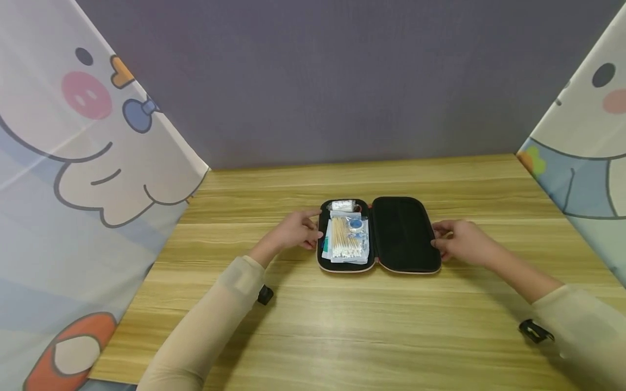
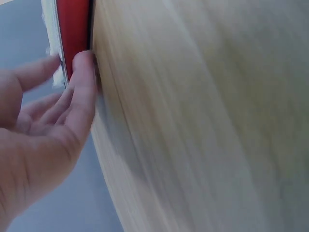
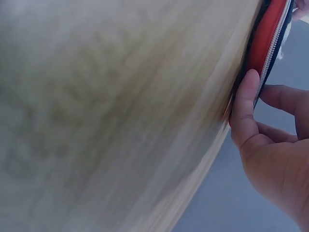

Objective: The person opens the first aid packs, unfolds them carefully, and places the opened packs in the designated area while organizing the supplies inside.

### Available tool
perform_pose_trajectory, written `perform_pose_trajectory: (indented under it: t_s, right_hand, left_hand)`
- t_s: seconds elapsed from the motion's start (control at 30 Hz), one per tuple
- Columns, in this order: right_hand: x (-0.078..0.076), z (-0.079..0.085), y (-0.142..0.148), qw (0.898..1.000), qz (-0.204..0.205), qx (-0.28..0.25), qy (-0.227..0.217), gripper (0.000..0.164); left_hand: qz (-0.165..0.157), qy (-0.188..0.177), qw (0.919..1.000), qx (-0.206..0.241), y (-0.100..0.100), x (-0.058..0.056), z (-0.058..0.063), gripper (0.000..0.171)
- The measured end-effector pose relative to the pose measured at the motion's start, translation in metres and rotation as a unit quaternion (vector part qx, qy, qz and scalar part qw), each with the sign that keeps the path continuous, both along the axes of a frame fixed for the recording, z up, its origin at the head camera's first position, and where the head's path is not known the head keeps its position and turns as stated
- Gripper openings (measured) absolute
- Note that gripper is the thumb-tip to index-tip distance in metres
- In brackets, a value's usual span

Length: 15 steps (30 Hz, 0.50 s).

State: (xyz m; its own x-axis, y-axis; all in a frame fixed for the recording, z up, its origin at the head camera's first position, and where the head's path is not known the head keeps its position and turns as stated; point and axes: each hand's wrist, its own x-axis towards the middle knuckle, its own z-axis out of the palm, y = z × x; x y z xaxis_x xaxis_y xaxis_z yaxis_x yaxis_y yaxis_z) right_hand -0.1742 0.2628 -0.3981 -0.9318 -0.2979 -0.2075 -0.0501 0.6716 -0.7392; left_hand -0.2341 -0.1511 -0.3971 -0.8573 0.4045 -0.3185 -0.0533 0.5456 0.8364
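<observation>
A black zippered first-aid case (image 1: pixel 405 234) with a red outer side lies unfolded flat on the wooden table. In its left half are a bag of cotton swabs (image 1: pixel 345 239), a blue-centred tape roll (image 1: pixel 356 224) and a white wrapped roll (image 1: pixel 342 206). My left hand (image 1: pixel 298 229) holds the left edge, one digit at the rim and another against the red side (image 2: pixel 72 29). On the opposite edge, my right hand (image 1: pixel 457 239) pinches the case, fingertip on the red side (image 3: pixel 264 43) and thumb by the zipper. The right half shows a bare black lining.
The wood-grain table (image 1: pixel 342 326) runs back to a grey partition (image 1: pixel 342 81). Cartoon-printed cloths (image 1: pixel 117 179) flank it on both sides. A black clip-like piece (image 1: pixel 535 330) shows by the right sleeve, and another dark piece (image 1: pixel 265 295) by the left sleeve.
</observation>
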Motion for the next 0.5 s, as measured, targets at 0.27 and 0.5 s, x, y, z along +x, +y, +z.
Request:
perform_pose_trajectory:
  t_s: [0.27,0.5]
  right_hand:
    - [0.000,-0.001,0.003,1.000,0.005,0.018,-0.004,0.060]
    - [-0.001,0.002,0.001,1.000,0.012,0.023,-0.003,0.059]
  left_hand:
    - [-0.076,0.010,0.9966,-0.031,-0.005,0.002,0.003,0.101]
    - [-0.077,0.009,0.9967,-0.023,-0.011,0.001,-0.003,0.101]
